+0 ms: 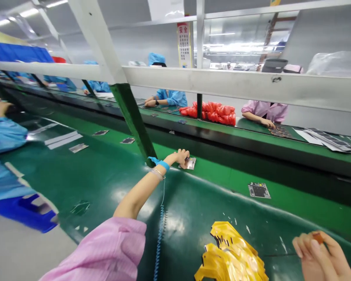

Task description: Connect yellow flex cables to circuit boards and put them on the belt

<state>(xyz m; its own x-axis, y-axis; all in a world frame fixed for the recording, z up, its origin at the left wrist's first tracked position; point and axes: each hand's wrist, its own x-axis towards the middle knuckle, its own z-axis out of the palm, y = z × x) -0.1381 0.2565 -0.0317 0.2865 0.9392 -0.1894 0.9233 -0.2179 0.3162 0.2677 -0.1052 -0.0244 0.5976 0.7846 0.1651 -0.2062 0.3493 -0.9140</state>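
Observation:
My left hand (181,157) is stretched out over the green conveyor belt, its fingers curled onto the edge of a flat circuit board (190,163). A blue wrist strap (163,164) with a coiled cord (160,234) is around that wrist. At the lower right, my right hand (321,253) pinches a small orange-brown piece (318,237) between thumb and finger; its exact kind is unclear. Between my arms lies a pile of shiny yellow sheet pieces (231,257) with dark edges. Another circuit board (259,190) rests on the belt to the right.
A slanted post (134,121) rises beside my left wrist, and a white rail (222,84) crosses above the belt. Red bundles (210,112) lie on the far bench, where co-workers sit. A co-worker's blue sleeve (6,134) is at the left.

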